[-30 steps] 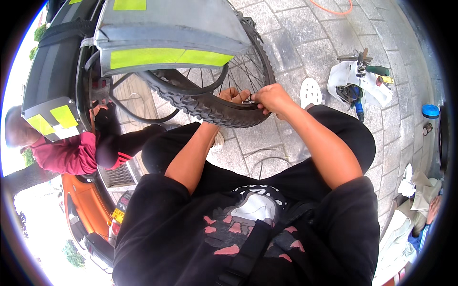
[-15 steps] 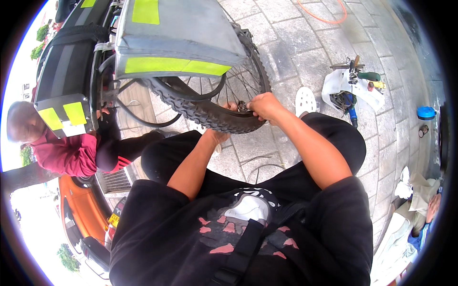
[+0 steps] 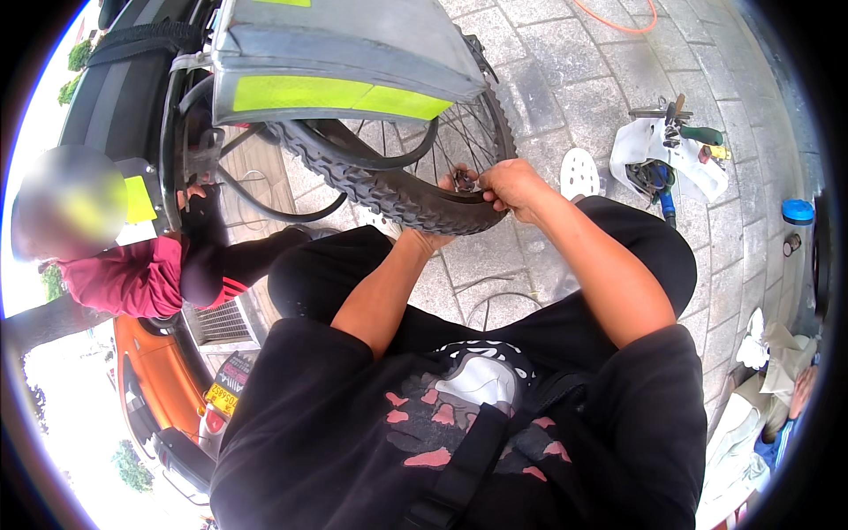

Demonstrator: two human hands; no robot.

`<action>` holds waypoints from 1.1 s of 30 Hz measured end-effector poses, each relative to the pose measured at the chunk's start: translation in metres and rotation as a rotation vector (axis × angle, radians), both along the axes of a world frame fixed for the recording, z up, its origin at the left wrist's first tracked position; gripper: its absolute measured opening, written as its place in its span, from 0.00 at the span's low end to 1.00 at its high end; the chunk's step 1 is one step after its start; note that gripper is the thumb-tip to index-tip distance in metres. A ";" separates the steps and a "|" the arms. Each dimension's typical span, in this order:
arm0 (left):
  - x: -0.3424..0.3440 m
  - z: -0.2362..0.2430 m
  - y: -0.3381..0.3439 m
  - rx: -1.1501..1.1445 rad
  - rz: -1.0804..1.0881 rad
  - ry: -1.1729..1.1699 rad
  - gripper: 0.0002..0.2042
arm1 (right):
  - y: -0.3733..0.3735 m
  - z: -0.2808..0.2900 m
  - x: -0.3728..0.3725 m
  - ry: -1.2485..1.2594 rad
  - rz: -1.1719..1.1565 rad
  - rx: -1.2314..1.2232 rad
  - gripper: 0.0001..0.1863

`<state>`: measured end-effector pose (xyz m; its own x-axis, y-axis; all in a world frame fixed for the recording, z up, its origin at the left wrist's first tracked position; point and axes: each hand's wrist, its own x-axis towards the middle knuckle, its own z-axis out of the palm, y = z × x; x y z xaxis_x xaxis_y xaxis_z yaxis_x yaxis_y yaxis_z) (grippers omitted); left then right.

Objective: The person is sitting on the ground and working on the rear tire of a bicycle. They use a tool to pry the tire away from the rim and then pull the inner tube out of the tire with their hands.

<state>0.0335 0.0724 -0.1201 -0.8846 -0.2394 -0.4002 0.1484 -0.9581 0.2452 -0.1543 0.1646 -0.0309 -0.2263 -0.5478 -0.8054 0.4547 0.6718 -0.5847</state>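
Knobbly black tyre [image 3: 375, 193] on a spoked bicycle wheel. Head view: located at 12 o'clock, set aslant above the wearer's parted knees. Left hand [image 3: 431, 238]: reaches beneath the tyre, fingers emerging on its spoke side beside a small dark piece; partly hidden, so grip cannot be told. Right hand [image 3: 517, 186]: at 1 o'clock, thumb and fingers closed on the tyre's edge, near the left fingers. Grey cover [image 3: 344, 57] with yellow-green strip: 11 to 12 o'clock, over the wheel. White tool holder [image 3: 634, 146], green-handled tool [image 3: 700, 135] lying across it: 2 o'clock, on grey paving [image 3: 609, 66]. Blue lid [image 3: 798, 211]: nearly 3 o'clock. Co-worker in maroon top [image 3: 132, 281]: 9 o'clock. Orange vehicle [image 3: 157, 371]: 8 o'clock.
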 end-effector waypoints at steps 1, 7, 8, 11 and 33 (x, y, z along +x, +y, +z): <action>0.000 -0.003 -0.001 0.032 0.013 0.002 0.17 | 0.000 0.003 0.000 0.013 0.023 -0.004 0.02; -0.007 0.023 0.001 -0.154 -0.057 -0.078 0.19 | 0.000 -0.012 -0.007 0.033 0.017 -0.019 0.13; -0.007 0.027 0.004 -0.194 -0.069 -0.068 0.19 | 0.005 -0.012 -0.004 0.049 0.032 -0.027 0.13; -0.002 0.025 -0.007 0.023 -0.037 0.030 0.10 | 0.000 0.005 -0.003 0.118 0.079 -0.086 0.13; 0.044 0.092 -0.055 -0.949 -0.143 -0.518 0.15 | -0.001 0.012 -0.003 0.657 0.537 -0.193 0.16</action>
<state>0.0773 0.0172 -0.0281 -0.7059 -0.5560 -0.4388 -0.2836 -0.3459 0.8944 -0.1575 0.1634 -0.0190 -0.2846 -0.8275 -0.4840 -0.3648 0.5604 -0.7436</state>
